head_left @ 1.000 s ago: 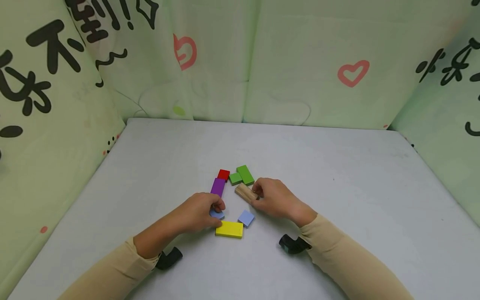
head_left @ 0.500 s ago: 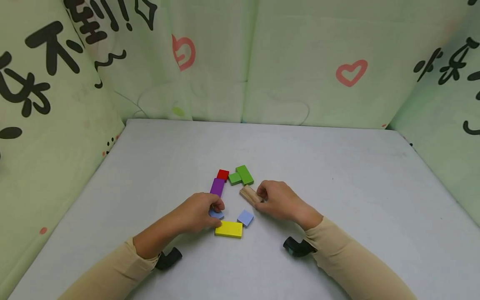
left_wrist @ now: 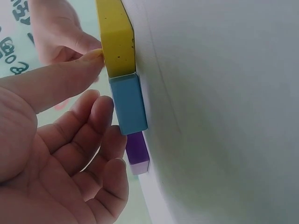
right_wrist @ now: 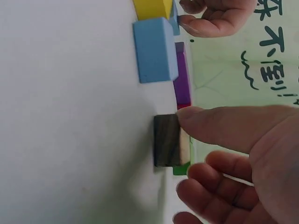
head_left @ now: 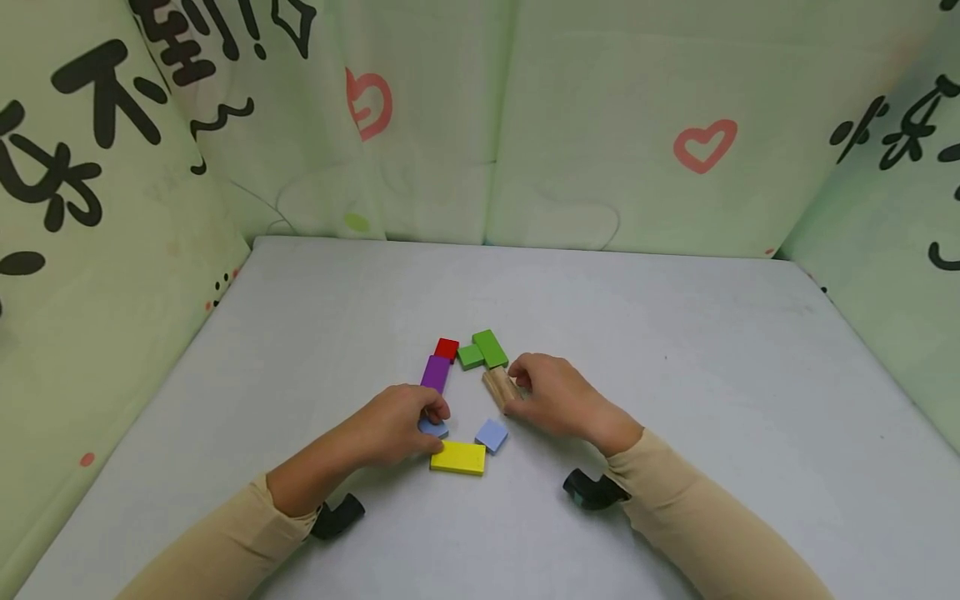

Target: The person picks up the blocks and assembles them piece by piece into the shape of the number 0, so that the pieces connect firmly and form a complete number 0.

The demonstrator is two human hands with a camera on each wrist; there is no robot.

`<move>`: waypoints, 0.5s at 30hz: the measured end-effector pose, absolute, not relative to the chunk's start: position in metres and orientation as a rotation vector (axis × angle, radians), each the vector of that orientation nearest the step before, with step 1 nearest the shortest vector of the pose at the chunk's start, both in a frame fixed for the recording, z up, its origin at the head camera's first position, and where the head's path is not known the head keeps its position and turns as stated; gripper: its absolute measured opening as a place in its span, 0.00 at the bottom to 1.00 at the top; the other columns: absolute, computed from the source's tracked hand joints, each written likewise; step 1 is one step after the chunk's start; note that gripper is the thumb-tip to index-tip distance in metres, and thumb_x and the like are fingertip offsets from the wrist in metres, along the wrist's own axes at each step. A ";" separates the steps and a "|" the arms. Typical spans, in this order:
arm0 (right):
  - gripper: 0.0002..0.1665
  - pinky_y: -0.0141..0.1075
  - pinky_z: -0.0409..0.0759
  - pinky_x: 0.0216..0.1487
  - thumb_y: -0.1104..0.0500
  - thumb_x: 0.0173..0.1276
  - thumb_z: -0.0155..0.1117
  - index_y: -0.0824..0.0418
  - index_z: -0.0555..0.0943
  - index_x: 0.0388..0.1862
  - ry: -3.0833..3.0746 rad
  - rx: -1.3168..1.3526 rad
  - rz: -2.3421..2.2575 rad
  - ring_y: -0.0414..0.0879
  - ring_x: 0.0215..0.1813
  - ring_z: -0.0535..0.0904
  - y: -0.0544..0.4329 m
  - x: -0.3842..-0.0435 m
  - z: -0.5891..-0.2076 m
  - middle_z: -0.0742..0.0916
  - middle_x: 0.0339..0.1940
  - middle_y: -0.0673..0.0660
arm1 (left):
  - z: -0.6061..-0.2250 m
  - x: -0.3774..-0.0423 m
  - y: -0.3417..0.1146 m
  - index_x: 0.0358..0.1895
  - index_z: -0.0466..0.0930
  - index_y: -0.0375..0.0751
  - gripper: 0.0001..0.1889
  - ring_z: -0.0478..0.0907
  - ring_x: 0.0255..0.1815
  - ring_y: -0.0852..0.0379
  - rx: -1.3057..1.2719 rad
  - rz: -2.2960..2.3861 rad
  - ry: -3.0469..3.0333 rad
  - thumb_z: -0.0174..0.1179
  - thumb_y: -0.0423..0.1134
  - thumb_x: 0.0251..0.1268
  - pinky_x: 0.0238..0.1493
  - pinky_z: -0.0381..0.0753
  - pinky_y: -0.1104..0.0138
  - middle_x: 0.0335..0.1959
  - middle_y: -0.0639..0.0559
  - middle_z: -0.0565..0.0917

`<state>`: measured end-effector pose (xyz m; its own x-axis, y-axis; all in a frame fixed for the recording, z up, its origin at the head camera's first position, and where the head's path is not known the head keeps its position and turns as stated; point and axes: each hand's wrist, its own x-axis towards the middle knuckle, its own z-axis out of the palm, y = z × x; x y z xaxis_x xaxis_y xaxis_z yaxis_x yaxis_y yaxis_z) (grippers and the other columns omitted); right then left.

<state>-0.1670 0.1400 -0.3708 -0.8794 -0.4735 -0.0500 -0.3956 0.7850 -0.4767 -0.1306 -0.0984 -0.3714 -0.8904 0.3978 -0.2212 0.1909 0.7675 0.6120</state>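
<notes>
My left hand [head_left: 392, 423] rests at the left of a loose ring of blocks. Its thumb touches the left end of the yellow block [head_left: 458, 458], and its loosely bent fingers lie beside a light blue block [left_wrist: 128, 105] and the purple block [head_left: 435, 372]. On the other side, my right hand [head_left: 557, 395] pinches a bare wooden block [head_left: 498, 388] with a dark end face [right_wrist: 167, 140]. Thumb on its near end, fingers along its right side. The wooden block's far end is right at the larger green block [head_left: 490, 348].
A red block [head_left: 447, 349] lies beyond the purple one, with a small green block [head_left: 471, 357] to its right. Another light blue block [head_left: 492, 436] sits at the yellow block's right end. Printed cloth [head_left: 600, 125] surrounds the white table [head_left: 675, 333].
The right hand first shifts the wooden block slightly right and nearer, then back left and away, turning it so its far end comes up to the larger green block. The left hand stays put.
</notes>
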 end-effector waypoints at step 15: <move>0.25 0.49 0.75 0.61 0.60 0.70 0.65 0.65 0.76 0.64 2.678 -0.808 -0.641 0.55 0.58 0.77 0.139 -0.178 -0.367 0.81 0.60 0.60 | -0.372 -0.132 -0.099 0.44 0.82 0.42 0.16 0.76 0.40 0.57 0.448 0.842 2.614 0.76 0.33 0.53 0.48 0.81 0.64 0.35 0.57 0.80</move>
